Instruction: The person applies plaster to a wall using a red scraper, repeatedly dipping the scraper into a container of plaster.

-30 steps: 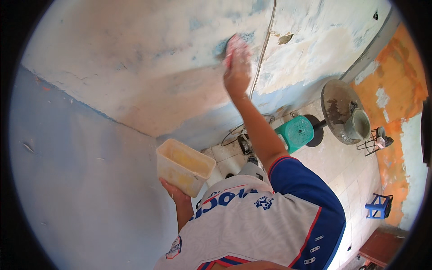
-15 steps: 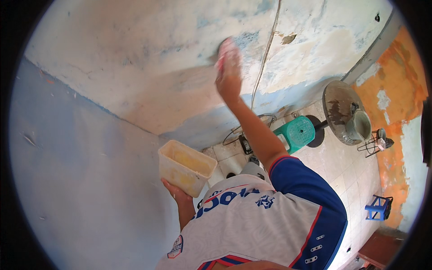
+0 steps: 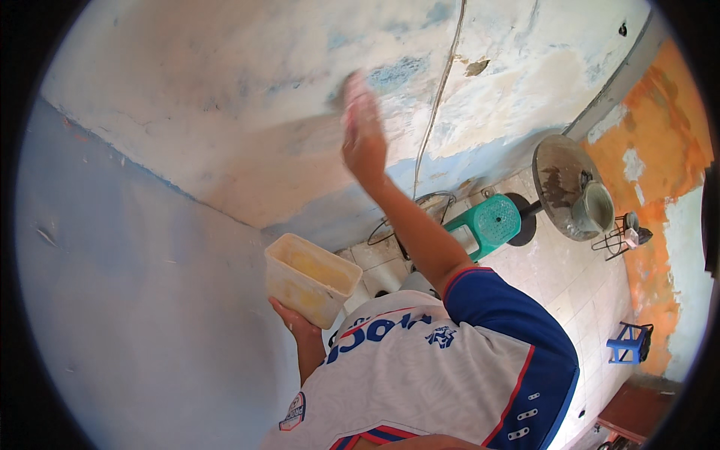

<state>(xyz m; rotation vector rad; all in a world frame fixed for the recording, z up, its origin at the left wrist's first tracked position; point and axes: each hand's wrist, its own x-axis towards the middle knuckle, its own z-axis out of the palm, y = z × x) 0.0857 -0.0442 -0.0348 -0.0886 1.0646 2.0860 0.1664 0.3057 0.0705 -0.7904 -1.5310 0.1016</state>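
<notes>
1. Shirt (image 3: pixel 431 352) in white and navy with red trim covers the person's torso, closest to the camera.
2. Beyond it, the left hand (image 3: pixel 298 322) wraps its thumb and fingers around the lower part of a cream tub (image 3: pixel 301 291), which tilts slightly; yellowish patches show inside.
3. Farther out, the right hand (image 3: pixel 365 133) reaches up to a patchy white wall (image 3: pixel 225 142). Its fingers look stretched and close together, but blur hides whether they grip anything; a pinkish-red area shows there.
4. Just right of those fingertips lies a rough blue patch (image 3: pixel 399 73), and past it a thin cable (image 3: pixel 438 96) runs down the wall.
5. Below, a green stool (image 3: pixel 498 217) stands on the tiled floor.
6. Farther right, a round table (image 3: pixel 556 154) bears a grey bucket (image 3: pixel 595 208).
7. Farthest are a blue stool (image 3: pixel 627 348) and an orange wall (image 3: pixel 651 277).
</notes>
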